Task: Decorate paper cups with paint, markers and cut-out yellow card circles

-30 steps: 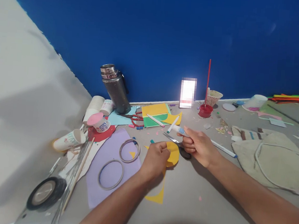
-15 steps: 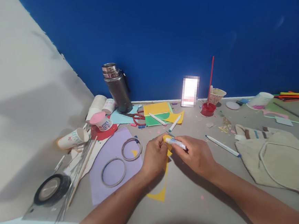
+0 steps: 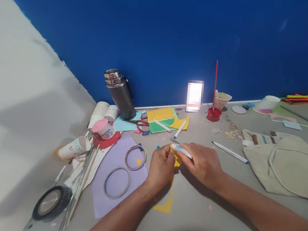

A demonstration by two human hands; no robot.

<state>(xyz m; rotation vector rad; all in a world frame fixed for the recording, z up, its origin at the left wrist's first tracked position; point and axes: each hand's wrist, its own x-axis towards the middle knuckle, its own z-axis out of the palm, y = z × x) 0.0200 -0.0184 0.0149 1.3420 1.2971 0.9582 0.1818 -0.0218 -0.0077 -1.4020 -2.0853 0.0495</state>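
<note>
Holding a white tube (image 3: pixel 181 150) slantwise over the yellow paper (image 3: pixel 177 161), in the narrow space between both hands; grasping it by its lower right end with the right hand (image 3: pixel 204 166) and pointing its long axis leftward and slightly away from the body, toward the left hand (image 3: pixel 162 165). Aiming its far end at the paper's upper part, just beside the left knuckles; not showing clearly whether touching. Pinching the paper from its left side with curled left fingers, nearest to the tube's far end, and hiding much of it. Passing outward, finding a metal blade (image 3: pixel 175 141) just beyond the tube, and a yellow offcut (image 3: pixel 165 206) nearer the body, beside the left forearm. Farther out, seeing a purple sheet (image 3: pixel 115 153) to the left and a blue-capped marker (image 3: pixel 230 152) to the right.
</note>
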